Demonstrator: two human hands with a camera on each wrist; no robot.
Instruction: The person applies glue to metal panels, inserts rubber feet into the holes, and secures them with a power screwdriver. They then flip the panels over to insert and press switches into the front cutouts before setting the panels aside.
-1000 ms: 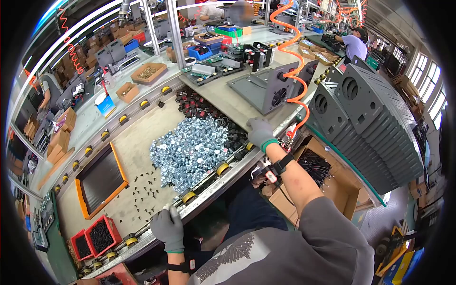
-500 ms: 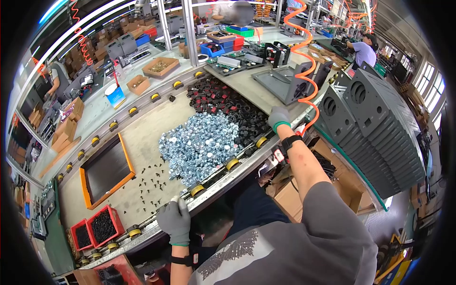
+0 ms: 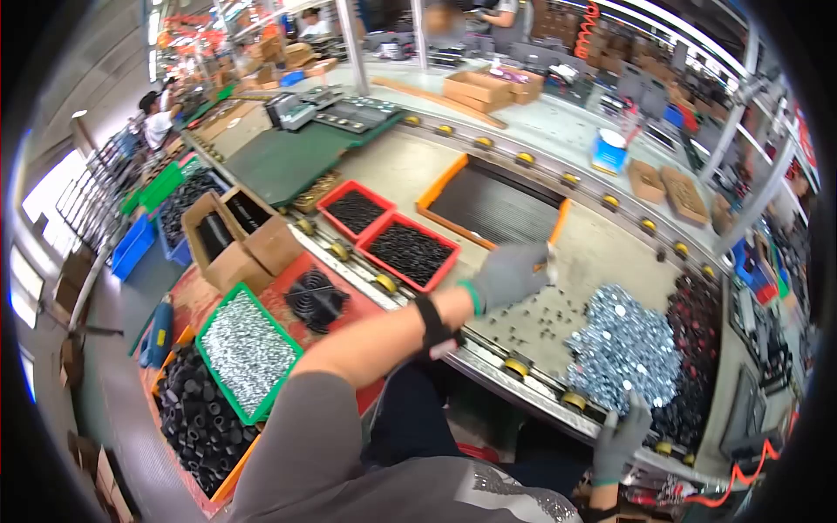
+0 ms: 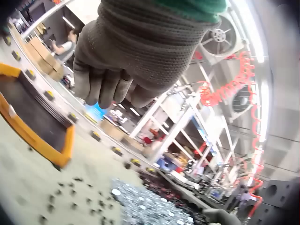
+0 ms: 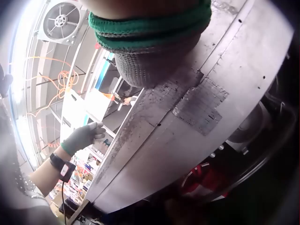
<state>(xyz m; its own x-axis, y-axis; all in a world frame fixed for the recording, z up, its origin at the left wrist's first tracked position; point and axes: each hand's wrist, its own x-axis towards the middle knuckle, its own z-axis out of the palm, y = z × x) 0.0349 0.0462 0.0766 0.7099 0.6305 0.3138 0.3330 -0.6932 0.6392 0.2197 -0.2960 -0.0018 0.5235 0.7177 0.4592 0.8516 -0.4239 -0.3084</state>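
My gloved left hand (image 3: 514, 277) reaches out over the table, close to the near right corner of an orange-rimmed tray (image 3: 560, 225). Its fingers hang loosely bent in the left wrist view, with nothing visible in them. Small dark screws (image 3: 545, 324) lie scattered on the tabletop below it. At the table's front edge is my gloved right hand (image 3: 623, 440), fingers relaxed, beside a heap of shiny bluish-silver metal parts (image 3: 623, 349). Its fingers are mostly hidden behind the wrist in the right wrist view. Black and red parts (image 3: 693, 327) lie beyond the heap.
Two red bins (image 3: 410, 253) of black parts stand left of my left hand. A green tray (image 3: 248, 353) of small silver pieces and a box of black cylindrical parts (image 3: 196, 427) are beside me. Yellow rollers (image 3: 516, 367) line the table edge. Cardboard boxes (image 3: 479, 90) stand across the table.
My view has swung left. The left hand has left the table edge and stretched over the table towards the tray. My right hand has come from beside the grey panels to beside the silver heap.
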